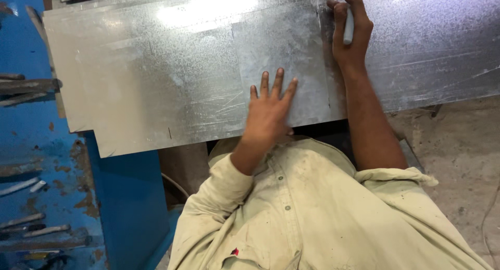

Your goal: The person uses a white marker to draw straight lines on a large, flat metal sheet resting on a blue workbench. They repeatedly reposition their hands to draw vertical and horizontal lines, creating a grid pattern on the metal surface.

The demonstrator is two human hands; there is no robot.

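A: Two sleeves nearest, rolled up. Cream shirt [307, 207], creased cloth, smudged grey, small buttons down the front.

B: And past the shirt?

A: Left hand [268, 111], flat on a small sheet [307, 56]. Palm down, fingers [277, 82] spread and straight. Gripping nothing, only pressing on the metal.

B: That sheet?

A: Rectangular, galvanised, dull grey with a mottled spangle. Lying on top of a wider sheet [146, 82] of the same metal, its near edge about level with the near edge of the one beneath. Fine scratches just left of the hand, a bright glare patch farther back.

B: Farther out?

A: Right hand [351, 33], forearm stretched across the metal just right of the small sheet's edge. Fingers curled round a pale marker [348, 25], slim and round, upper end hidden by the frame edge.

B: Off to the sides?

A: Left, a blue stand [130, 197], paint chipped and rusty, with grey metal strips [31, 225] beside it. Right, rough concrete floor [458, 155].
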